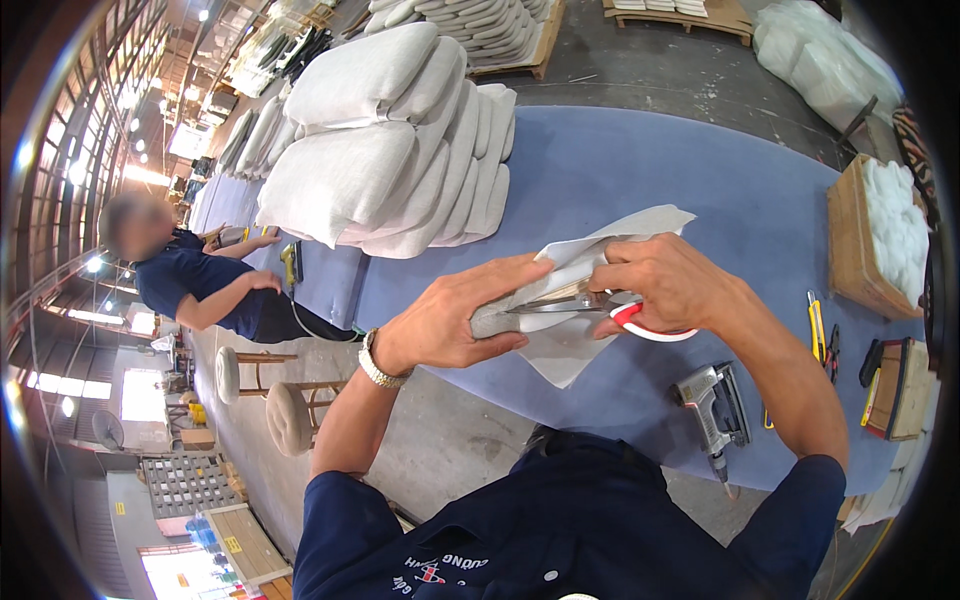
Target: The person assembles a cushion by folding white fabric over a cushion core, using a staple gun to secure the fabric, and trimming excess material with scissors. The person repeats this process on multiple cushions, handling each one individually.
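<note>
The right hand (672, 285) is closed on the scissors (600, 305), cutting cloth (580, 262) pinched in the left hand (455, 320) just beside it, so a slip could nick those fingers (500, 275).

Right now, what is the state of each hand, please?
Left hand: closed around the folded grey fabric piece, holding it.
Right hand: closed on the red-handled scissors, blades at the fabric.
</note>
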A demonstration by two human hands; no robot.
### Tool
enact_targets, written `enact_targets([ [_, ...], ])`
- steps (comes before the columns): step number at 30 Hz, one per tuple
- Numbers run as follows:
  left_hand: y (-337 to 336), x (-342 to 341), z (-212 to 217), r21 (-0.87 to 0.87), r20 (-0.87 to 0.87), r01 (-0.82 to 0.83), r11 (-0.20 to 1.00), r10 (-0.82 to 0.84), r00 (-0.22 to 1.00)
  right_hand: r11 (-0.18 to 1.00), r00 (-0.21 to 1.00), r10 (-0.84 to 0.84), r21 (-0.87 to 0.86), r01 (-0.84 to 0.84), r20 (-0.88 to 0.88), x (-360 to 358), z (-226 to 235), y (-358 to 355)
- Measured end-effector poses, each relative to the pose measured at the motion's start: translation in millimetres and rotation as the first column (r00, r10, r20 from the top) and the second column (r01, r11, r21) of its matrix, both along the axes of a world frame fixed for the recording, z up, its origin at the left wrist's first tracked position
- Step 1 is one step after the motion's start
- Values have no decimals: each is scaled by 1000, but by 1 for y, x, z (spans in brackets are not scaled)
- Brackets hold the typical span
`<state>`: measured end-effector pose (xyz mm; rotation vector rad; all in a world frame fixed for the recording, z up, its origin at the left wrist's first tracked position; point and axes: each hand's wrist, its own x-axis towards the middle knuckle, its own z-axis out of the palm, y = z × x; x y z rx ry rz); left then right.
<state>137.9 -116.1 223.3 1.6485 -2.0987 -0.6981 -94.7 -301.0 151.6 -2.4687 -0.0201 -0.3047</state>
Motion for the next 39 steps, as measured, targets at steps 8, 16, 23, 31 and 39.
enact_targets([
  [8, 1, 4, -5, -113, -6, -13, 993, 13, 1000, 943, 977, 92, 332, -24, -193, -4, 3, -6],
  [16, 6, 5, -9, -264, 152, -18, 964, 60, 987, 847, 895, 188, 528, 61, -405, -21, 9, -27],
  [23, -3, -3, -12, -258, -8, -208, 943, 213, 977, 864, 925, 88, 491, 115, -371, -33, -8, -20],
  [31, -10, 21, -42, -459, -140, -697, 551, 730, 669, 635, 633, -772, -32, 772, -60, -133, -122, 13],
  [39, -2, 49, -40, -654, -280, -550, 520, 509, 814, 271, 207, -956, -356, 894, -209, -294, -253, 54],
])
